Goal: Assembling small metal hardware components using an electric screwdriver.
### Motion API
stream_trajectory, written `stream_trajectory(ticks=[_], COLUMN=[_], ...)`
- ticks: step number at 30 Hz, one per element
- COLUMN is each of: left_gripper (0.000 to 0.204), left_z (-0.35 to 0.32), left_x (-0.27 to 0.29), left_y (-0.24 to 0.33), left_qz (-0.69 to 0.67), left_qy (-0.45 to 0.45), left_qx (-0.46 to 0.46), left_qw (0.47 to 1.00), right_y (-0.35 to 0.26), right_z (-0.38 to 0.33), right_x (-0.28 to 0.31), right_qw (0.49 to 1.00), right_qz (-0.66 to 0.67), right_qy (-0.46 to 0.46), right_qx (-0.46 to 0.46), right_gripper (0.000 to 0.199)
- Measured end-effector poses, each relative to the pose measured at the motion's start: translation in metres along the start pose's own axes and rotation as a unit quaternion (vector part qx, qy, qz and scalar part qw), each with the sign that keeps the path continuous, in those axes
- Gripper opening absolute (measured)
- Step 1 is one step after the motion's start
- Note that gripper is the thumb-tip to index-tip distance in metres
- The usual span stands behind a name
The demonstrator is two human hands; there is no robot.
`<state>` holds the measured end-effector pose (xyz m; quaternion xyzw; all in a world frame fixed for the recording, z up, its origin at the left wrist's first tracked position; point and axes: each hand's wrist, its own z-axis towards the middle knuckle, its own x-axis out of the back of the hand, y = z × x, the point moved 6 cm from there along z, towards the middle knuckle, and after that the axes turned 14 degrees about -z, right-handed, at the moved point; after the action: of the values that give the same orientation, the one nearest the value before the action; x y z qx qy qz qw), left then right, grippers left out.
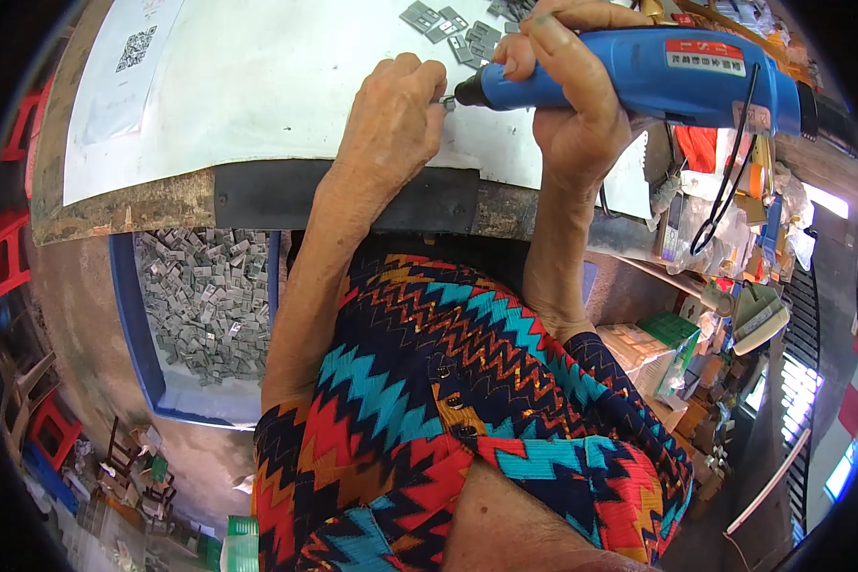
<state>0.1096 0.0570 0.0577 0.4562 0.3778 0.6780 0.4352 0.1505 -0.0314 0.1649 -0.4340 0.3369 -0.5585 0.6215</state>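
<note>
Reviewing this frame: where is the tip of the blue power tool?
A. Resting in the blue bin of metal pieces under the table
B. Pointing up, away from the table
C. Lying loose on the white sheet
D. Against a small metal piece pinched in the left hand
D: the right hand grips the blue power tool, whose tip meets a small metal piece pinched by the left hand above the white sheet.

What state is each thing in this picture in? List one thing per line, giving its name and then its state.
Left hand: closed on a small metal part, pressed to the table.
Right hand: gripping the blue power screwdriver.
Blue power screwdriver: level, tip against the small metal part.
Blue bin: open, holding many grey metal pieces.
Loose metal parts: scattered on the white table sheet.
</note>
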Motion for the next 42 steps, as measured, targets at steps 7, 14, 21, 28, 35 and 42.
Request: stream_trajectory(ticks=[7, 14, 21, 28, 35, 42], left_gripper=[0.017, 0.018, 0.010, 0.012, 0.013, 0.013], left_z=[0.001, 0.006, 0.007, 0.001, 0.002, 0.003], left_x=[-0.001, -0.005, -0.002, 0.002, -0.002, -0.005], left_y=[-0.005, -0.004, -0.008, -0.001, 0.002, 0.001], left_qz=[-0.006, -0.018, -0.075, -0.041, -0.037, -0.051], left_qy=[-0.008, -0.013, -0.010, 0.008, -0.004, -0.002], left_qx=[0.031, 0.055, 0.078, 0.020, 0.026, 0.011], left_qw=[0.999, 0.998, 0.994, 0.999, 0.999, 0.999], right_y=[-0.001, 0.008, 0.007, 0.002, -0.003, 0.009], right_z=[0.005, 0.018, 0.010, 0.009, 0.003, 0.017], right_x=[-0.010, -0.013, -0.008, -0.011, 0.000, 0.006], right_qw=[0.996, 0.953, 0.934, 0.958, 0.982, 0.953], right_qz=[-0.001, 0.190, 0.108, 0.130, 0.014, 0.077], right_qy=[-0.084, -0.125, -0.101, -0.188, -0.156, -0.172], right_qx=[0.001, 0.202, 0.324, 0.173, 0.103, 0.237], right_gripper=[0.026, 0.027, 0.028, 0.029, 0.029, 0.029])
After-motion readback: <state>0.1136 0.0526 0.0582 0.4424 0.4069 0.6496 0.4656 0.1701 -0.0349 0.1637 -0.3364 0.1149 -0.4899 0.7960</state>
